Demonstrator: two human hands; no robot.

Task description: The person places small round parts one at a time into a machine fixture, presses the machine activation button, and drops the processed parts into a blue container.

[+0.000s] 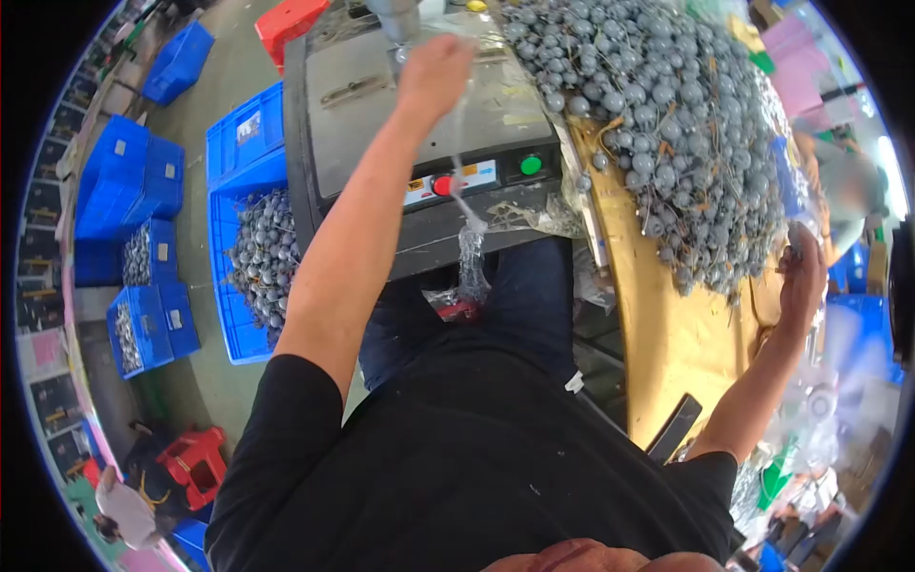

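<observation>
My left hand [438, 71] is closed over the metal top of a machine [357, 124]. A thin clear plastic strand [459, 133] runs down from it, past a red button [442, 185], to a crumpled plastic bundle [471, 262] between my legs. My fingers seem to grip the strand's upper end. Off to the right, my right hand [805, 272] is curled beside a large pile of grey-blue, grape-like bunches [667, 124]. Something small and greyish shows at its fingertips, too unclear to name.
A yellow-brown tabletop [667, 353] lies under the pile. On the left, a blue crate [224, 286] holds more bunches, near stacked blue bins [133, 172] and a red stool [195, 467]. Other people are at the right edge [848, 186] and lower left [129, 510].
</observation>
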